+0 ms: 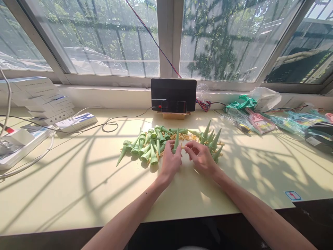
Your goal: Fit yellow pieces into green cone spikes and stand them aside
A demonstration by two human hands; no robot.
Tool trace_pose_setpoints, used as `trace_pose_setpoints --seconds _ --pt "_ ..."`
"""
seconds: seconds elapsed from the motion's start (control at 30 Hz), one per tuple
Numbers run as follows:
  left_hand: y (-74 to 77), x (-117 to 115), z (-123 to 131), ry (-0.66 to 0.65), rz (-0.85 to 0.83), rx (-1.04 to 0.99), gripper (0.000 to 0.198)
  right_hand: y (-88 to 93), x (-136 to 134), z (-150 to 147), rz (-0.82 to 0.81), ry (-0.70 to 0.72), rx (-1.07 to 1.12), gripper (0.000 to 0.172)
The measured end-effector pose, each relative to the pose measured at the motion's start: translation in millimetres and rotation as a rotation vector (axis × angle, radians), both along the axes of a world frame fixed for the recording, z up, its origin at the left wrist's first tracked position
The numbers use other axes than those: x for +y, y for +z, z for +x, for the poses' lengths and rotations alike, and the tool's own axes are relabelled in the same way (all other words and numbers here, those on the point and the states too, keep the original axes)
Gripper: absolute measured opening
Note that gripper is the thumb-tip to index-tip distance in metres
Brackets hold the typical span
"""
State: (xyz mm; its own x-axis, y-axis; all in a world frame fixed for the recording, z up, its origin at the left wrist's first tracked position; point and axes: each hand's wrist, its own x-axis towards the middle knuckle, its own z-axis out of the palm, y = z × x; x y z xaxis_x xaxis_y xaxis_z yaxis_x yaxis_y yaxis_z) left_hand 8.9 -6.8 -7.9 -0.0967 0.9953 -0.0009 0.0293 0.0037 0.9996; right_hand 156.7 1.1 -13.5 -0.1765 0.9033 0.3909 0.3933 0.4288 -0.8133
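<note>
My left hand (171, 158) is closed round a green plastic plant watering spike (176, 139), its tip pointing up. Pinched in the fingers of my right hand (201, 156) is a small yellow plastic piece (182, 147), close against the spike's side; whether it sits inside the spike I cannot tell. To the left lies a heap of green spikes (142, 139) with wide collared ends. More spikes (213, 140) stand tip-up just beyond my right hand. Loose yellow pieces (186, 136) lie scattered behind both hands.
A black tablet (173, 91) leans at the back, a phone (173, 106) before it on a cardboard stand (173, 116). White boxes (76, 121) and cables (110, 126) occupy the left. Plastic bags (260, 119) lie right. The table's front edge (195, 218) is near my forearms.
</note>
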Motion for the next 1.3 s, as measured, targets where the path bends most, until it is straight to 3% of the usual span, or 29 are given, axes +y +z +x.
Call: trace_pose_setpoints --seconds 0.53,0.77,0.9,1.3 --pt "3.0 -3 0 -0.05 0.005 0.005 0.018 0.5 0 2 -0.038 -0.003 -0.065 0.048" --pt "-5.9 2 -1 0.022 0.042 0.066 0.022 0.2 -1 0 -0.042 0.011 0.019 0.022" --pt "-9.3 4 -2 0.05 0.076 0.097 0.023 0.0 0 0 -0.043 0.035 0.008 0.019" --pt "-8.3 3 -2 0.029 0.073 0.1 0.02 0.6 1 1 -0.032 0.02 -0.067 0.038"
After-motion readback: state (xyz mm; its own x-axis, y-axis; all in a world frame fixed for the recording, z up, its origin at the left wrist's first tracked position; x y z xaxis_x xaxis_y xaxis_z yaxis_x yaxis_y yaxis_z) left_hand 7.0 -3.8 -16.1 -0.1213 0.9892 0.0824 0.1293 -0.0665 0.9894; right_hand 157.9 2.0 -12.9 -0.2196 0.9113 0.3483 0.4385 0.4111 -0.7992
